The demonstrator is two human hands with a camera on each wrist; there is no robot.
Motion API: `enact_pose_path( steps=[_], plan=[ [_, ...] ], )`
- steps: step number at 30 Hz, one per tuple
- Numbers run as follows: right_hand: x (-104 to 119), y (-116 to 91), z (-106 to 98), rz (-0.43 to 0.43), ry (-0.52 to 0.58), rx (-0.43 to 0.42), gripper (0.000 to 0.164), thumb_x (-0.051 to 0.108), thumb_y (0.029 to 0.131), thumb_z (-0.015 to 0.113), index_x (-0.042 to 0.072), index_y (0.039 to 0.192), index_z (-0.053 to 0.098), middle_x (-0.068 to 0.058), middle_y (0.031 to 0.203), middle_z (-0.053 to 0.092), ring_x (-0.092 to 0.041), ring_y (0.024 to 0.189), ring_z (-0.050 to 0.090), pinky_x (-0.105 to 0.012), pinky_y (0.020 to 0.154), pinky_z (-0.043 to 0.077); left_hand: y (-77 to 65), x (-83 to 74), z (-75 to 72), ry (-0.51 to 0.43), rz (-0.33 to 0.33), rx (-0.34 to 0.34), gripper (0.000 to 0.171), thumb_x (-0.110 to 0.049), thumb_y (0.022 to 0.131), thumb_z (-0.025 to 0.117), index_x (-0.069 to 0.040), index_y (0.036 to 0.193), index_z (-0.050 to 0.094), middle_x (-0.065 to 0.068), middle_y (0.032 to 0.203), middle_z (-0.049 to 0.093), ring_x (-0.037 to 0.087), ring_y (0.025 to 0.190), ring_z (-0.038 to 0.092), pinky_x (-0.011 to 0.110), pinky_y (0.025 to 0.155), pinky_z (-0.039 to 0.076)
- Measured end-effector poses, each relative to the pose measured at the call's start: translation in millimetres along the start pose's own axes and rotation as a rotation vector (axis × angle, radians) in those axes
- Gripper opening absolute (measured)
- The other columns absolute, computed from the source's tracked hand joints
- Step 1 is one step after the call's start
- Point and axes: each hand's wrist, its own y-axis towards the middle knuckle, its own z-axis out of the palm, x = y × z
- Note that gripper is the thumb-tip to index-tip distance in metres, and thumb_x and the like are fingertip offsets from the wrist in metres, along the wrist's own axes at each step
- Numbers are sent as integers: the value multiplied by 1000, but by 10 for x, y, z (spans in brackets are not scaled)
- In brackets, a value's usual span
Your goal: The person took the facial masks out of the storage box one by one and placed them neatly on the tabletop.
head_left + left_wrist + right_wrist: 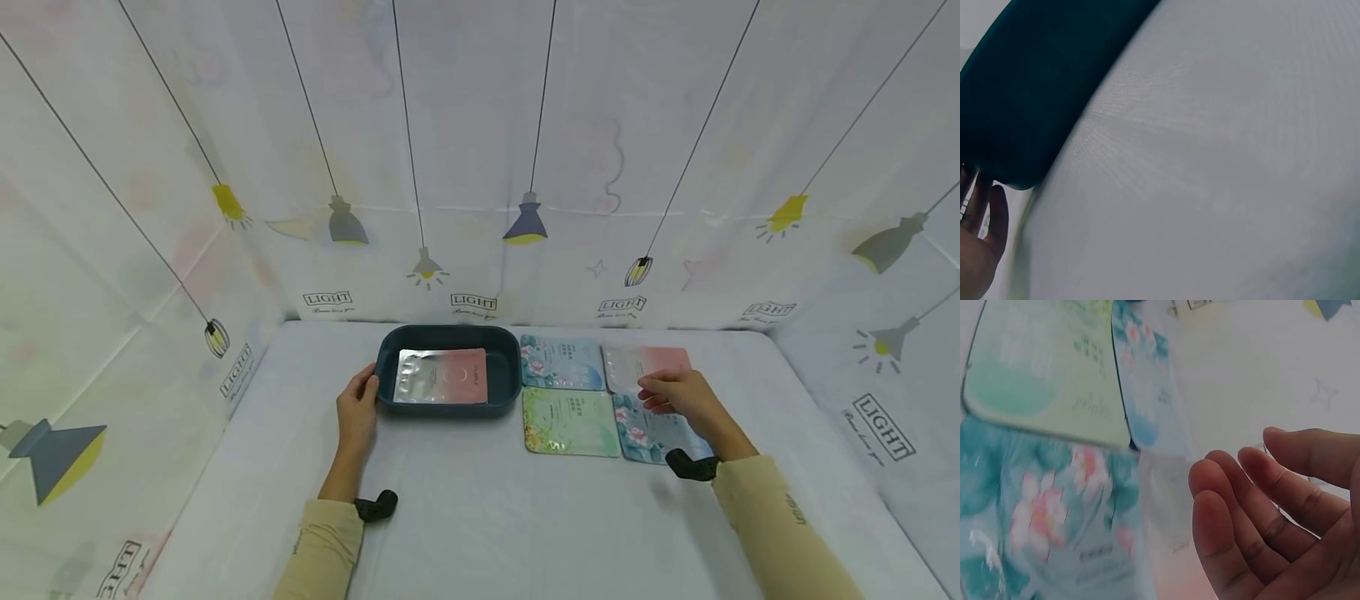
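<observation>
A dark teal tray (447,332) holds a sheet mask packet (450,377), silver on one side and pink on the other. My left hand (357,408) touches the tray's left end with fairly straight fingers; the tray's side (1041,87) fills the upper left of the left wrist view. Above the packets to the right hovers my right hand (686,400), fingers loosely bent and holding nothing. Beneath and beside it are a pink and silver packet (626,365) and a blue flowered packet (652,429), both partly covered by the hand in the head view.
Nearer the tray lie another blue flowered packet (562,362) and a green packet (572,422). All rest on a white-covered table (517,525). A lamp-printed curtain (465,167) stands behind and along both sides.
</observation>
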Motion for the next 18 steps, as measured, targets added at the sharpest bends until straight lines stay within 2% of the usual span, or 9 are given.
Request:
enact_pose_path(
  steps=[3,7,11,14,18],
  plan=[
    [134,68,95,-26,-2,-13,47,29,101,53,-10,128,56,-20,106,69,-33,92,67,-29,77,58,14,13,7,-6,-8,-4,39,-11,103,46,6,139,48,24,142,50,34,132,48,0,82,44],
    [316,154,260,-23,9,-15,45,28,100,54,-7,128,57,-24,111,68,-34,93,68,-32,81,59,75,139,3,-25,-13,-15,39,-14,103,47,2,139,49,22,142,51,32,131,49,0,82,44],
    [468,242,422,-44,14,41,44,26,100,55,-8,127,57,-26,113,66,-33,92,68,-30,81,59,130,278,19,-14,5,-44,39,-19,103,48,-1,137,53,18,139,54,28,128,51,0,83,43],
    [586,302,538,-76,25,78,42,24,99,56,-10,124,59,-28,112,67,-35,92,68,-30,80,59,138,313,29,-13,29,-65,38,-20,103,49,-1,136,54,19,138,56,29,127,52,0,84,43],
    [752,357,672,-97,45,90,38,21,99,57,-9,121,61,-28,111,67,-37,94,68,-37,82,60,149,344,29,-19,49,-64,39,-21,103,49,0,136,54,20,137,56,31,126,53,2,84,44]
  ],
)
